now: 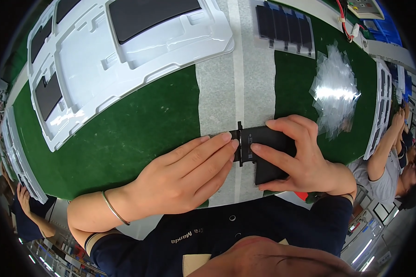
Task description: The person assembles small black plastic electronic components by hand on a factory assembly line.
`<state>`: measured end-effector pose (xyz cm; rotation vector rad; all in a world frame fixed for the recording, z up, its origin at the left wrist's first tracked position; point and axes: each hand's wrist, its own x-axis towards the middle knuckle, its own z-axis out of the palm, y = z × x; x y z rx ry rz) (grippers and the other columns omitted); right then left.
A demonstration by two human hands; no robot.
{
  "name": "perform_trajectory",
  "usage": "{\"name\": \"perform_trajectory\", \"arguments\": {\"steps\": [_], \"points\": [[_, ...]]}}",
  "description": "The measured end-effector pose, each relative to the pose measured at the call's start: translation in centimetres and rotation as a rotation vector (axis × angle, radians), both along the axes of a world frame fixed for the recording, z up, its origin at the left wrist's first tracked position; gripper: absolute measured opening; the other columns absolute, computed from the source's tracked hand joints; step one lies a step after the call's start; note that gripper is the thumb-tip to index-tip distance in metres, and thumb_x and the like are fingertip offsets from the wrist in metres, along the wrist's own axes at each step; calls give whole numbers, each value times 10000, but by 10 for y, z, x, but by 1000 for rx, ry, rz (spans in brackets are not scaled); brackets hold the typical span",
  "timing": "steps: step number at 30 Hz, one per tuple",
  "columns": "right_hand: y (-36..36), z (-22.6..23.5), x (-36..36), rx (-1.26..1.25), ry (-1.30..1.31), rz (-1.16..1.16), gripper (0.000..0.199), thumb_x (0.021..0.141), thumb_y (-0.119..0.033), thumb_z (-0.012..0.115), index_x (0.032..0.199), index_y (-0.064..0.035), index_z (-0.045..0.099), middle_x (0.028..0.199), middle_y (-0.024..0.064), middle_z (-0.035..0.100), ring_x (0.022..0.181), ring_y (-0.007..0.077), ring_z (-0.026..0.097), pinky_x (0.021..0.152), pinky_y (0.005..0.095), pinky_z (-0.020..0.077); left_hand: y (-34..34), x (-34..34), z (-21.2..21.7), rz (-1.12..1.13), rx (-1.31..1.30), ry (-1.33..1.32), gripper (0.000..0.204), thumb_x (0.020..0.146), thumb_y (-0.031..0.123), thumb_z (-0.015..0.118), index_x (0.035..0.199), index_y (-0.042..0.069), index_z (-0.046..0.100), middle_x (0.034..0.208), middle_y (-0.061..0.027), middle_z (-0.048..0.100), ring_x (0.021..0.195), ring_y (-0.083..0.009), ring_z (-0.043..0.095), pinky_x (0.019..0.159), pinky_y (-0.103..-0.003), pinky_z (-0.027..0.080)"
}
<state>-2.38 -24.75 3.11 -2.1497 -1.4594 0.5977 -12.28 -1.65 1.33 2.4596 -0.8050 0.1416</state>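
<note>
A flat black L-shaped battery (272,147) with a small printed label lies on the grey strip of the table in front of me. A narrow black bar (240,144) crosses its left part. My left hand (186,171) comes from the left, its fingers held together and their tips pressing on the battery's left end beside the bar; its thumb is hidden. My right hand (305,159) grips the wide part from the right. One finger is at its far edge, another presses near the label, and another digit is at the near edge.
A large white plastic tray (85,69) holds flat black pieces at the far left. Several black pieces (286,27) lie on a clear sheet at the far right. Near them is a pile of clear film (335,92) on the green mat (143,117). Another person's arm (386,143) shows at right.
</note>
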Motion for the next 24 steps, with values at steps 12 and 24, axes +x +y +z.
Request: {"name": "perform_trajectory", "arguments": {"steps": [12, 24], "points": [[0, 0, 0, 13, -11, -7, 655, 512, -360, 721, 1114, -140, 585, 1192, 143, 420, 1018, 307, 391, 833, 401, 315, 0, 1, 0, 4, -1, 12, 170, 699, 52, 600, 859, 9, 636, 1047, -119, 591, 1012, -245, 555, 783, -298, 493], [0, 0, 1, 5, -18, -1, 662, 521, -386, 703, 1119, -132, 577, 1191, 142, 423, 1019, 304, 388, 823, 406, 310, 0, 1, 1, 1, 9, 22, 162, 695, 48, 595, 848, 18, 636, 1053, -116, 590, 1010, -244, 556, 777, -295, 495]]}}
